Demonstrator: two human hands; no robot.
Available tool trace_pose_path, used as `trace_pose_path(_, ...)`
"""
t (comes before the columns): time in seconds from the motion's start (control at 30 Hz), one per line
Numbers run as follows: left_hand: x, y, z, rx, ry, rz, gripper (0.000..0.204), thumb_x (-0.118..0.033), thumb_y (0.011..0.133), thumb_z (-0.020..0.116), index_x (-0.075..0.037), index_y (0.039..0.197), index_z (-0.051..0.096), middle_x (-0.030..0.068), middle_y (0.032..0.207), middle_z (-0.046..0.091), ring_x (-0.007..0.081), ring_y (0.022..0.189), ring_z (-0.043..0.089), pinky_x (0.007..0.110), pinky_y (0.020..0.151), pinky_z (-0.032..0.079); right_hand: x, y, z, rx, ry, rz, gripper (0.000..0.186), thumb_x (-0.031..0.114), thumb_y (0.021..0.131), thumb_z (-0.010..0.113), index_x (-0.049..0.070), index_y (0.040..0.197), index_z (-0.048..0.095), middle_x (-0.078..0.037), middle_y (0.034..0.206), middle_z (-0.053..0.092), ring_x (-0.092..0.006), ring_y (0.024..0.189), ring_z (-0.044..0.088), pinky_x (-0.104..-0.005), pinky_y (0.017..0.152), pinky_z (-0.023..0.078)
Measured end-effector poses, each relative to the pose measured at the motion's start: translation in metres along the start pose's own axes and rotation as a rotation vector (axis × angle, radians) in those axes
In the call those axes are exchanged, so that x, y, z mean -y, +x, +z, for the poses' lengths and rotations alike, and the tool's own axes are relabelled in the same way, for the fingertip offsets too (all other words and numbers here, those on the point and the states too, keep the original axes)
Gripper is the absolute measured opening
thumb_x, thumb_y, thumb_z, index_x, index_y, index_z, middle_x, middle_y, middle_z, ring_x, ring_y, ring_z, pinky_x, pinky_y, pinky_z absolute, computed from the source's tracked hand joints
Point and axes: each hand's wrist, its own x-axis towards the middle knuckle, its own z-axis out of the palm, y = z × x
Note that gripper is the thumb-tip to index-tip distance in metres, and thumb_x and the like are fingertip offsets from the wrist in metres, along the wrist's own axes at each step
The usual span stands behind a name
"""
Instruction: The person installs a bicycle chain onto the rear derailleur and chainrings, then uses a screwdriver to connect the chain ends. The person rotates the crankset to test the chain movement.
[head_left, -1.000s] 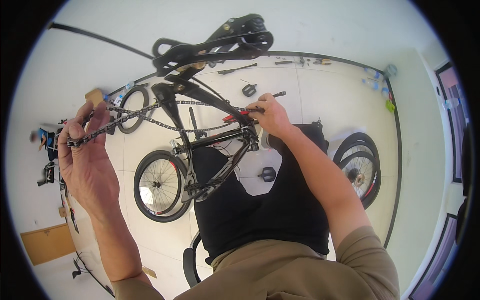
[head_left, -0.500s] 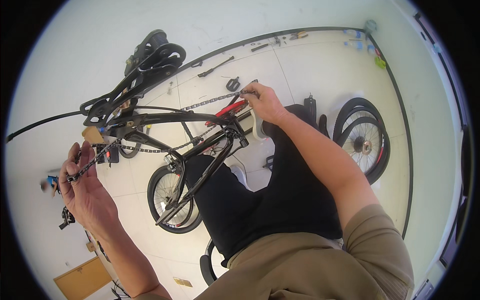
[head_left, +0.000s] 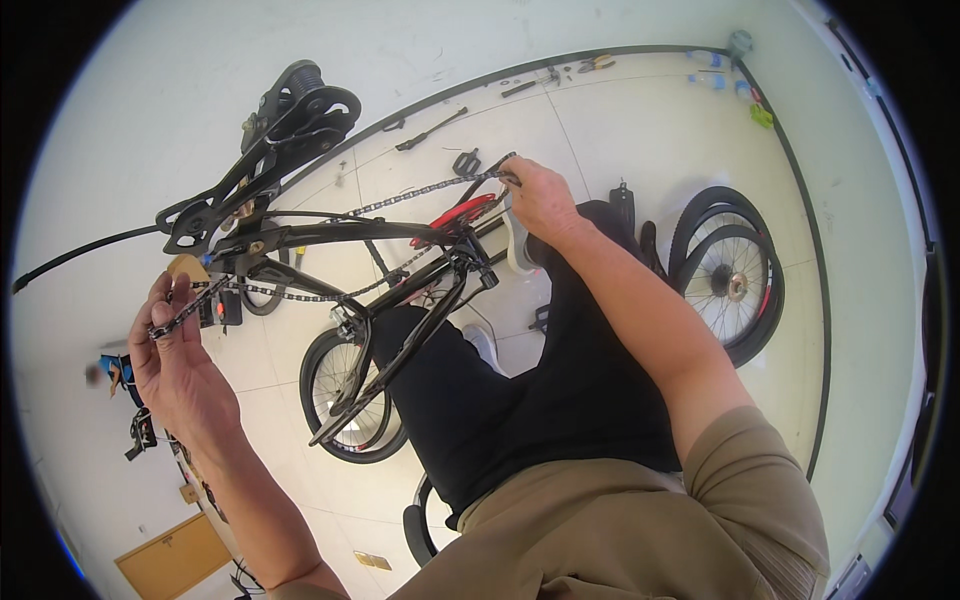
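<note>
I've got a bicycle chain point(head_left: 300, 292) strung out between both hands. My left hand point(head_left: 180, 365) is up at the left of the view, fingers curled shut around one end of the chain, the links poking out past the fingertips. My right hand point(head_left: 540, 200) is out ahead, near the middle top, pinching the other end tight between thumb and fingers.

From the left hand the chain runs across under the black bicycle frame point(head_left: 380, 300), which sits upside down in front of me, and a second stretch climbs from the frame up toward my right hand. The rear derailleur point(head_left: 290, 120) stands above the frame at the upper left, its cage and pulleys pointing up. I can't tell exactly how the chain threads through it from here.

One wheel point(head_left: 345, 400) is mounted on the frame, low and close to my black-trousered knee. A red part point(head_left: 460, 215) shows just below my right hand. Off to the right, well apart from the frame, loose wheels point(head_left: 735, 280) lie stacked on the pale floor point(head_left: 620, 120). Hand tools point(head_left: 430, 130) lie scattered along the far wall line, and a black pedal point(head_left: 466, 161) rests on the floor just beyond the chain.
</note>
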Motion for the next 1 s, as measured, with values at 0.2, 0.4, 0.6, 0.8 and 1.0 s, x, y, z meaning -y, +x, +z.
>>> trace_pose_path(0.2,0.004,-0.001,0.003,0.0,0.025,-0.007,0.023,-0.012,0.1,0.056,0.005,0.115,0.057,0.0222,0.128,0.058,0.0323,0.118,0.059,0.039,0.105,0.049,-0.005,0.001,0.006,0.077,0.016,0.035,0.015,0.011,0.089,0.061,0.006,0.102,0.065,-0.015,0.097,0.067,-0.0359,0.089,0.064,-0.0429,0.078,0.051)
trace_pose_path(0.4,0.001,0.002,-0.002,-0.032,-0.045,-0.015,0.023,-0.012,0.101,0.056,0.005,0.115,0.055,0.0224,0.128,0.058,0.0328,0.119,0.059,0.04,0.106,0.048,0.003,0.002,0.001,-0.005,0.254,0.149,0.016,0.013,0.089,0.065,0.003,0.1,0.067,-0.018,0.091,0.069,-0.0358,0.086,0.066,-0.0422,0.077,0.051)
trace_pose_path(0.6,0.006,-0.001,-0.003,0.006,-0.031,-0.008,0.025,-0.014,0.1,0.056,0.006,0.115,0.054,0.0235,0.127,0.058,0.0343,0.119,0.058,0.042,0.107,0.048,0.003,0.003,0.002,0.018,0.221,0.167,0.016,0.014,0.088,0.066,0.003,0.1,0.068,-0.018,0.089,0.069,-0.0349,0.083,0.066,-0.0407,0.075,0.051)
trace_pose_path(0.8,0.005,-0.003,0.007,-0.021,-0.093,-0.026,0.025,-0.013,0.1,0.056,0.007,0.115,0.054,0.0239,0.127,0.057,0.0355,0.12,0.058,0.043,0.109,0.047,0.005,0.003,0.0,-0.001,0.294,0.172,0.017,0.012,0.087,0.067,0.002,0.101,0.068,-0.019,0.087,0.07,-0.0338,0.076,0.066,-0.0386,0.071,0.051)
trace_pose_path(1.0,0.007,-0.006,0.005,-0.037,-0.087,0.015,0.026,-0.015,0.099,0.058,0.007,0.113,0.057,0.0248,0.125,0.059,0.0356,0.118,0.06,0.043,0.106,0.048,0.004,0.003,0.002,-0.003,0.385,0.202,0.017,0.012,0.088,0.067,0.001,0.101,0.068,-0.017,0.082,0.069,-0.0263,0.069,0.064,-0.0349,0.067,0.05)
